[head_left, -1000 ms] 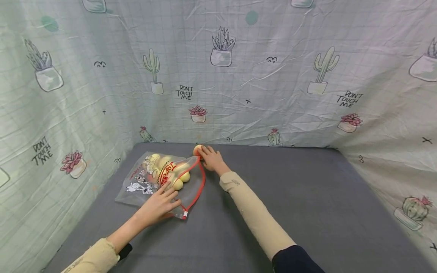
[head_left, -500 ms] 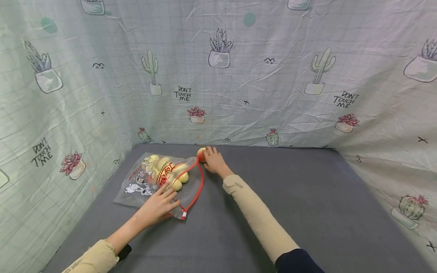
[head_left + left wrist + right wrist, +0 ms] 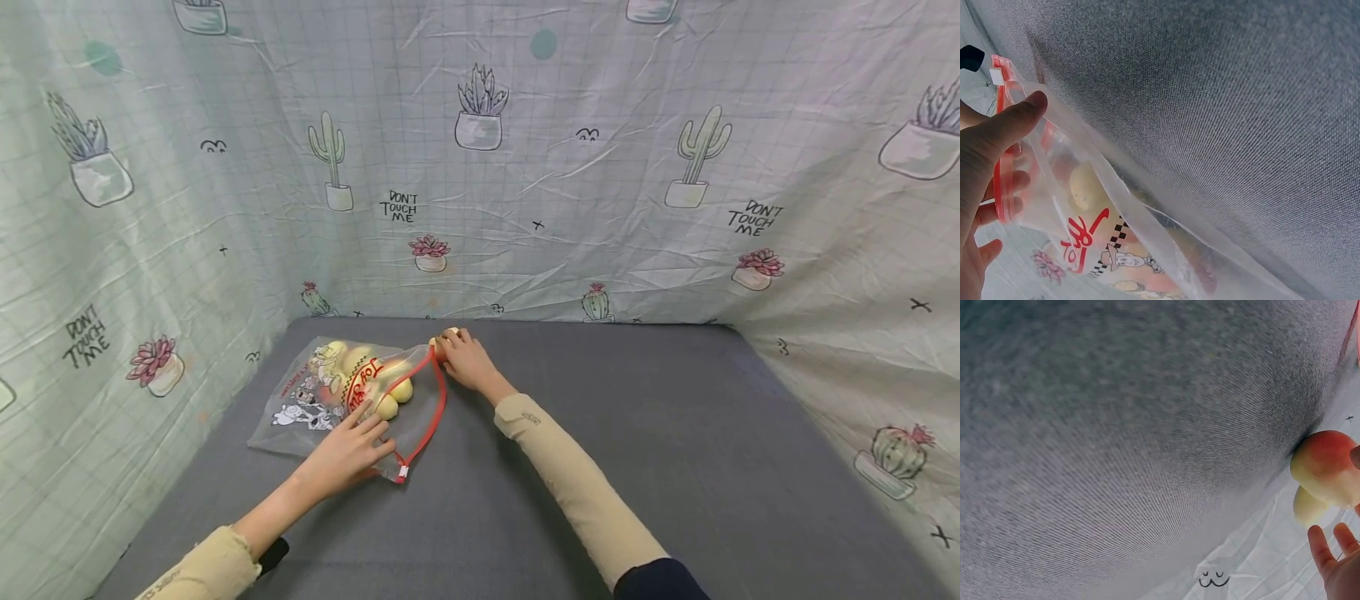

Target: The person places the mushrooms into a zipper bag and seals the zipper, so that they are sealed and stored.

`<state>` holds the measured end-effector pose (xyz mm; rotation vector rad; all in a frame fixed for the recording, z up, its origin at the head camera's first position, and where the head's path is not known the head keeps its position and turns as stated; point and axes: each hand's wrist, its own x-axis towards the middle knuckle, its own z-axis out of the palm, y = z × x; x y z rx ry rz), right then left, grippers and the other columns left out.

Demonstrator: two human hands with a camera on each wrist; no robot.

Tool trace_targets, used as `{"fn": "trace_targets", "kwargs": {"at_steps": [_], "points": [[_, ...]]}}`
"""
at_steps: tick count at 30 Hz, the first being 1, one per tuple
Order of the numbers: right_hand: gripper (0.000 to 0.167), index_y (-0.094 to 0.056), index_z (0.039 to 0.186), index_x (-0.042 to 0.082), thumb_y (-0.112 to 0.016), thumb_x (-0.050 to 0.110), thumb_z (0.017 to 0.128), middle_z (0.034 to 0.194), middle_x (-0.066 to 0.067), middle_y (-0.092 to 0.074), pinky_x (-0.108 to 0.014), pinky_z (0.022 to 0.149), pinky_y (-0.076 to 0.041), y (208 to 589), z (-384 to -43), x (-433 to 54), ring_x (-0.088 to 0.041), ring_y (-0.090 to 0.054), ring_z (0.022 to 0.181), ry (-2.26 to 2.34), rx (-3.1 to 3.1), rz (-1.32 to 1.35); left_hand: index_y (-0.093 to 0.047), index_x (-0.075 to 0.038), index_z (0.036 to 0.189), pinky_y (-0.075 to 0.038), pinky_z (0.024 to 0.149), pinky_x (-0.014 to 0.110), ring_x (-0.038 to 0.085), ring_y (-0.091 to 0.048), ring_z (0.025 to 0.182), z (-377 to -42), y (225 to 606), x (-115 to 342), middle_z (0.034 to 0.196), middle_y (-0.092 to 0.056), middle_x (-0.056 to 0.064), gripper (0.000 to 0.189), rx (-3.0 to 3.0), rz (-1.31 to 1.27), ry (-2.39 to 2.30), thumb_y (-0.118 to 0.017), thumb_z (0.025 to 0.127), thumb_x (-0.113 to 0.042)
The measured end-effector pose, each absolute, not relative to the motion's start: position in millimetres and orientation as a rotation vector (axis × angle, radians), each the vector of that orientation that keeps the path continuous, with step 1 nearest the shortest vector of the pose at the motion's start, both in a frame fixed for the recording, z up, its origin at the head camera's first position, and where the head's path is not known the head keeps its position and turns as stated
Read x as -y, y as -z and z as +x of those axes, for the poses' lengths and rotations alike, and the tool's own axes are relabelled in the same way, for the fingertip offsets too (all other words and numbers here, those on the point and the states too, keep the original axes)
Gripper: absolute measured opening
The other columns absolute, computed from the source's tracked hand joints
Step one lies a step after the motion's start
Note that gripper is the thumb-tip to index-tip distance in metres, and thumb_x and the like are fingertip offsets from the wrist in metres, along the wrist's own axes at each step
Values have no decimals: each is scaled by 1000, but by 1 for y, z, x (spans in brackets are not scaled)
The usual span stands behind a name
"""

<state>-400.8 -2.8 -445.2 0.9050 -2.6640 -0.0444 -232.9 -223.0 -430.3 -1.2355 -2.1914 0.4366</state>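
A clear zip bag [image 3: 300, 433] with red trim and cartoon print lies on the left of the grey table, several yellow and reddish fruits [image 3: 386, 407] inside. My left hand [image 3: 347, 457] pinches its near edge by the white slider; the left wrist view shows the thumb [image 3: 1022, 119] on one side of the plastic and fingers on the other. At the far corner of the mouth, my right hand [image 3: 468, 362] holds a red-and-yellow peach [image 3: 1325, 462], largely covered by the fingers in the head view. A paler yellow fruit [image 3: 1309, 506] shows behind it in the right wrist view.
The grey table [image 3: 637, 442] stretches to the right of both arms. A pale cloth printed with cacti [image 3: 540, 167] hangs behind the table and along both sides.
The right hand has shifted slightly right and down, and the peach has turned and moved right under its fingers. The left hand stays on the bag's near edge.
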Motion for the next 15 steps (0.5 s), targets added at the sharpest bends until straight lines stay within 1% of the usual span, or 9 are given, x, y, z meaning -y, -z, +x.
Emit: {"fn": "trace_targets", "kwargs": {"at_steps": [3,7,9,15], "points": [[41,-45,128,15,-51,27,88,127,-3,-44,-34,78,-48,445,-399,1,-22,-42,112,31,2622,933,-58,-19,86,-34,100,48,23,-54,96,-233,430,223,92,-58,3,50,2189,-1235,-429,-79,49,-44],[32,-51,118,13,-52,25,88,123,-4,-45,-34,79,-47,446,-396,-1,-23,-42,111,-20,2563,962,-58,-19,86,-35,99,48,23,-54,95,-233,430,223,92,-59,3,49,2188,-1238,-411,-80,48,-44],[29,-51,114,13,-52,24,88,124,-6,-45,-36,80,-47,448,-394,-2,-24,-42,112,-43,2542,978,-58,-20,86,-35,99,48,22,-54,95,-233,431,223,91,-58,3,49,2188,-1240,-399,-80,48,-43],[29,-51,115,16,-52,26,88,133,-10,-40,-43,86,-44,453,-388,-5,-30,-37,121,-75,2504,1050,-59,-20,86,-34,100,48,23,-54,95,-233,432,223,91,-58,3,48,2192,-1243,-394,-80,49,-42]]}}
